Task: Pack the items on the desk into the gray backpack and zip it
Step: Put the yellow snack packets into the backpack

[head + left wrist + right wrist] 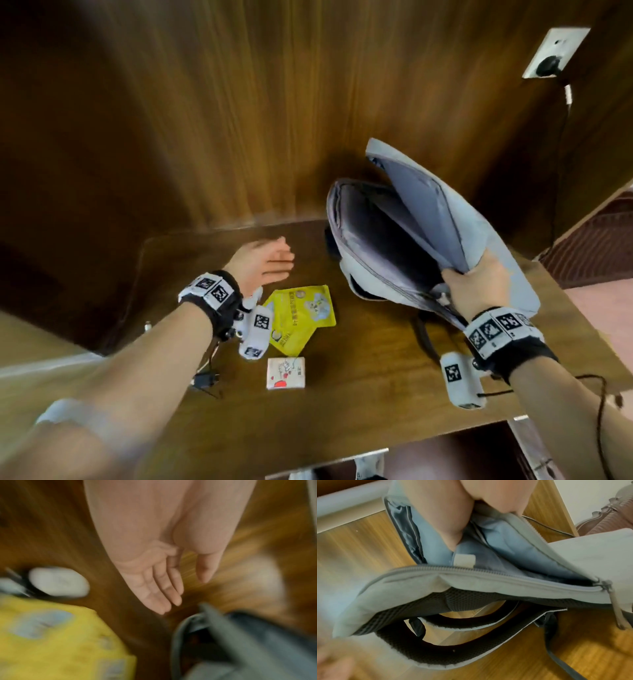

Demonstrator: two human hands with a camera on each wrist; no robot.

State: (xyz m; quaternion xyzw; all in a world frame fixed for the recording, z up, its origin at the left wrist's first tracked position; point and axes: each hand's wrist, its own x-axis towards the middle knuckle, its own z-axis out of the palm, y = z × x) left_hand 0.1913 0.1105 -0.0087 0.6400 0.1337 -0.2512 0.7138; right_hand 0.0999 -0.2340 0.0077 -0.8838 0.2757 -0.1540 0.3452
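The gray backpack [411,240] is held open at the right of the desk [359,394] by the right hand [479,287], whose thumb and fingers are clamped on the edge of the lifted front flap, the thumb tucked inside against the lining. The left hand [263,262] is spread flat with straight fingers above the far part of the desk, nothing held in it, left of the bag's mouth. Two yellow packets [301,315] lie overlapped near the middle of the desk, and a small white tissue pack [286,372] lies nearer, apart from them; a dark cable with a plug [205,380] is seen at the left edge. If the flap is let slip, the mouth is likely to fall shut and a packet may be pushed against closed fabric. The thin packets may be hard to lift from the flat wood and could be slid off the edge. The shoulder straps [471,622] are bunched beneath the bag, so it may tip when loaded. The zipper pull [606,586] sits at the right end, and lining could be caught in it later
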